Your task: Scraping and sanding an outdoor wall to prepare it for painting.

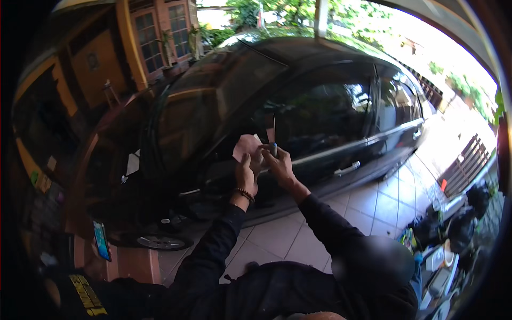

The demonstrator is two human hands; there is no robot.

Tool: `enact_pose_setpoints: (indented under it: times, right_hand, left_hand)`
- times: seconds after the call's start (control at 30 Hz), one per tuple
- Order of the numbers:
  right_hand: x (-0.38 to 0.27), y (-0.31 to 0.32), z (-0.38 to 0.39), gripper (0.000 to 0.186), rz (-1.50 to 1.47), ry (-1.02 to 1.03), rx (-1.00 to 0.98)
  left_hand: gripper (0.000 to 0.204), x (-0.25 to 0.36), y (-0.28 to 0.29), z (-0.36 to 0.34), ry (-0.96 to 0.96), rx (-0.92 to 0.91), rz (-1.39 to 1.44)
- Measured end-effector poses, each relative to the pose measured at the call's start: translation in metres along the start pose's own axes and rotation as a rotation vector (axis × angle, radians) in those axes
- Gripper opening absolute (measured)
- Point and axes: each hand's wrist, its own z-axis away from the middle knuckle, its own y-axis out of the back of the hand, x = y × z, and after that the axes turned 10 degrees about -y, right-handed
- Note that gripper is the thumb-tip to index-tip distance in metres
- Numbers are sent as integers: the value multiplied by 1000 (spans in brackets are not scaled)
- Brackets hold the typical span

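My left hand (246, 173), with a beaded bracelet at the wrist, grips a crumpled pale pink cloth or paper (246, 147). Just to its right, my right hand (281, 166) is closed on a thin upright tool with a blue handle (273, 148); its fingers reach close to the pink piece, and whether they touch it is unclear. Both hands are raised in front of the dark car (320, 128), around the front side window. What lies directly behind the pink piece on the car is hidden.
At lower left another person's hand (96, 250) holds a lit phone (102, 240), beside a reddish step (144, 266). Tiled floor (352, 210) runs under the car. Right are a slatted wooden panel (464, 160), black bags (461, 229) and clutter. Behind the car stand plants and a house doorway (160, 37).
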Motion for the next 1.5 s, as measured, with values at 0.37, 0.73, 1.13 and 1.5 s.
enact_pose_setpoints:
  times: [0.37, 0.73, 1.13, 1.5]
  right_hand:
    - [32, 108, 21, 27, -62, 54, 435]
    - [47, 319, 34, 27, -198, 88, 589]
    - [37, 581, 22, 32, -132, -6, 597]
    - [53, 775, -2, 32, -160, 14, 703]
  left_hand:
    - [40, -84, -83, 6, 271, -237, -22]
    - [45, -229, -254, 36, 367, -347, -13]
    - [45, -400, -456, 55, 405, -355, -9]
    - [43, -537, -601, 50, 448, -463, -91]
